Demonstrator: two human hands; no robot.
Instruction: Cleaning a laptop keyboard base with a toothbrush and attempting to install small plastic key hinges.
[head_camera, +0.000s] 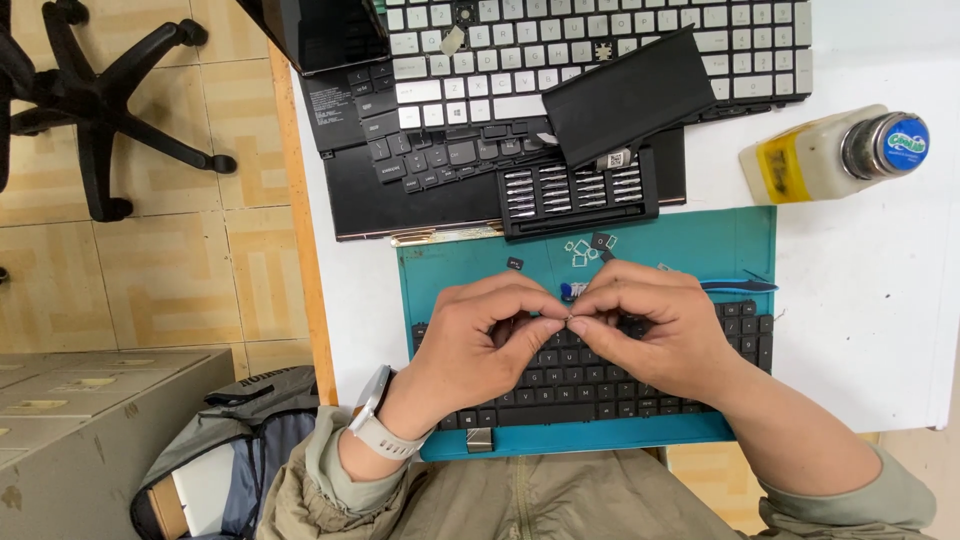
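My left hand (480, 340) and my right hand (655, 335) meet fingertip to fingertip above a black laptop keyboard (600, 385). Together they pinch a tiny part (568, 320), too small to identify. The keyboard lies on a teal work mat (740, 250). A white watch sits on my left wrist (378, 420). Loose small clips and a black keycap (585, 250) lie on the mat just beyond my fingers. A blue tool (735, 286) rests by the keyboard's far right corner.
A black case of screwdriver bits (575, 195) with its lid (630, 95) tilted up stands behind the mat. Behind it lie a white keyboard (600, 45) and a black laptop base (400, 190). A plastic bottle (830, 155) lies right. An office chair (90, 100), boxes (90, 430) and a backpack (230, 450) are left.
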